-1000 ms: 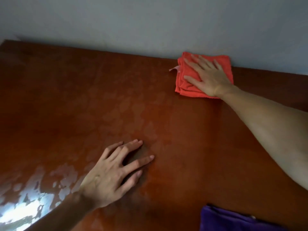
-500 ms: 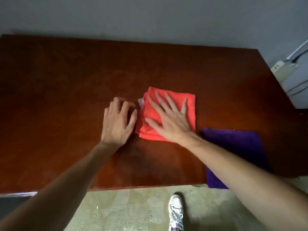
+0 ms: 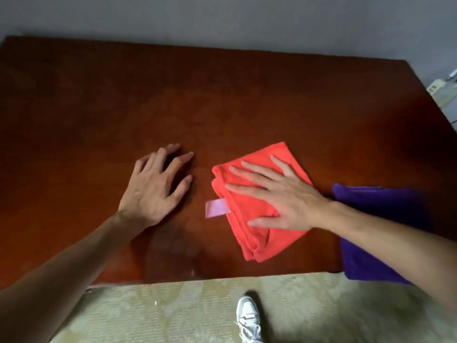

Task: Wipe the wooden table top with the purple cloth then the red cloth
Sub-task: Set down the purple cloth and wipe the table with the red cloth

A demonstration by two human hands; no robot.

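Grey wall (image 3: pixel 222 18) stands behind the far edge of the wooden table top (image 3: pixel 173 95), a dark reddish-brown surface that fills most of the head view. Near the front edge, right of centre, lies the red cloth (image 3: pixel 254 219), folded into several layers and turned at an angle to the table edge, flat on the wood. A pale pink label (image 3: pixel 215 208) projects from its left side and rests on the table. The right hand (image 3: pixel 279 194) lies palm down on this cloth, fingers straight and spread, thumb extended along the nearer part of the fabric; nothing is gripped, the hand merely presses flat. The left hand (image 3: pixel 155 186) rests on bare wood to the left of the cloth, apart from it, with fingers spread and slightly bent, fingertips on the surface, holding nothing. The purple cloth (image 3: pixel 371 238) lies at the front right of the table, just beside the red cloth, partly hidden beneath the right forearm, its near portion hanging over the front edge. Below the edge, a pale greenish patterned floor (image 3: pixel 173 313) is visible, with one white shoe (image 3: pixel 248 318) on it. At the far right, beyond the table corner, sits a pale power strip (image 3: pixel 442 92), only partly in view.
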